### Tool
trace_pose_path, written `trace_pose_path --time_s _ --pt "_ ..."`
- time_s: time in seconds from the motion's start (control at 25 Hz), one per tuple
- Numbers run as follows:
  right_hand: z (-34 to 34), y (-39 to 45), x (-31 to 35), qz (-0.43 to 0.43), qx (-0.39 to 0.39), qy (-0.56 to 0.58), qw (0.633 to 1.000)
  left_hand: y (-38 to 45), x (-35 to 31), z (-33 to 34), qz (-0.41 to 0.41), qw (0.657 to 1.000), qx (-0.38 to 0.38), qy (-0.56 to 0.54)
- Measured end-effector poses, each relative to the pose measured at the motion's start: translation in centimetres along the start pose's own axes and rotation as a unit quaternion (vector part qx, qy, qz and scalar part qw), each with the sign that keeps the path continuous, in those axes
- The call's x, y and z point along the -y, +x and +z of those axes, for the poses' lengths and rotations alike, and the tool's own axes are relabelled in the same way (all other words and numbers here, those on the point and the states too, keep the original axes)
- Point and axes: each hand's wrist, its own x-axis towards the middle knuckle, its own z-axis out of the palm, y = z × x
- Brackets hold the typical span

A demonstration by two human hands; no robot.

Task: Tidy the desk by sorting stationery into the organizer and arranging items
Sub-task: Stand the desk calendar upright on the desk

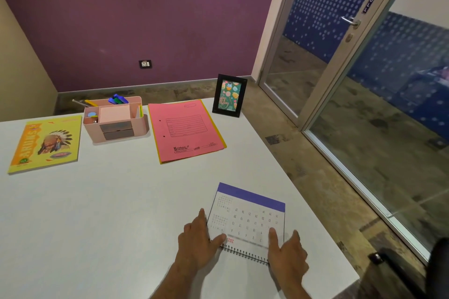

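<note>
The pink organizer (pixel 116 120) stands at the far side of the white tabletop (pixel 97 201), a rounded plastic box split into compartments. Its middle one holds a square pink notepad (pixel 114 113); the back one holds blue and green items and a yellow one I cannot make out clearly, with a grey metal end poking out past the left rim. A small front-left pocket has a pale blue piece and something metallic, too small to tell. Two grey drawers sit in its front face.

Left of it lies a glossy yellow book (pixel 46 144); right of it a matte pink folder (pixel 185 130) rests on a yellow one that shows only along its edges. A black picture frame (pixel 229 95) stands upright just beyond.

Near me, the desk calendar (pixel 247 219) sits close to the tabletop's right edge, wire spiral toward me, purple band away, its numbers upside down. My left hand (pixel 198 247) grips its left edge, thumb on the page; my right hand (pixel 288 253) grips the right corner the same way. My fingers under the calendar are hidden.
</note>
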Motion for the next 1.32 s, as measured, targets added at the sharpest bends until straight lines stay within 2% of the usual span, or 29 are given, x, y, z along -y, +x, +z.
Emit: trace_pose_path --time_s 0.16,0.28,0.36,0.48,0.64,0.76,0.88,1.0,1.12,1.32 --pt "-0.2 -0.2 0.6 0.079 0.007 0.078 0.994 -0.8 -1.7 0.4 -0.018 0.993 0.015 -0.118" --pt "0.5 0.2 0.6 0.119 0.035 0.132 0.983 -0.9 -2.6 -0.2 -0.089 0.976 0.016 -0.198" --pt "1.0 0.6 0.3 0.145 0.053 0.186 0.97 -1.0 -2.8 -0.9 -0.138 0.954 0.008 -0.267" --pt "0.3 0.5 0.6 0.144 0.055 0.279 0.948 -1.4 -2.9 -1.9 -0.153 0.911 0.01 -0.384" --pt "-2.0 0.1 1.9 0.066 0.047 0.297 0.951 -1.6 -2.0 -3.6 -0.165 0.898 -0.073 -0.402" --pt "-4.3 -0.8 4.1 -0.023 0.051 0.293 0.955 -2.0 -1.2 -5.0 -0.139 0.875 -0.13 -0.446" --pt "-5.3 -1.2 6.2 -0.124 0.096 0.262 0.952 -2.5 -0.1 -6.8 -0.077 0.886 -0.175 -0.423" --pt "-4.4 -0.9 7.5 -0.224 0.089 0.201 0.949 -2.4 1.7 -8.6 -0.043 0.903 -0.219 -0.366" --pt "-4.0 -1.1 9.7 -0.308 0.085 0.176 0.931 -2.7 3.5 -10.6 -0.016 0.91 -0.263 -0.321" --pt "-3.2 -1.7 14.6 -0.428 0.062 0.146 0.89 -3.5 5.1 -14.4 0.01 0.892 -0.342 -0.295"
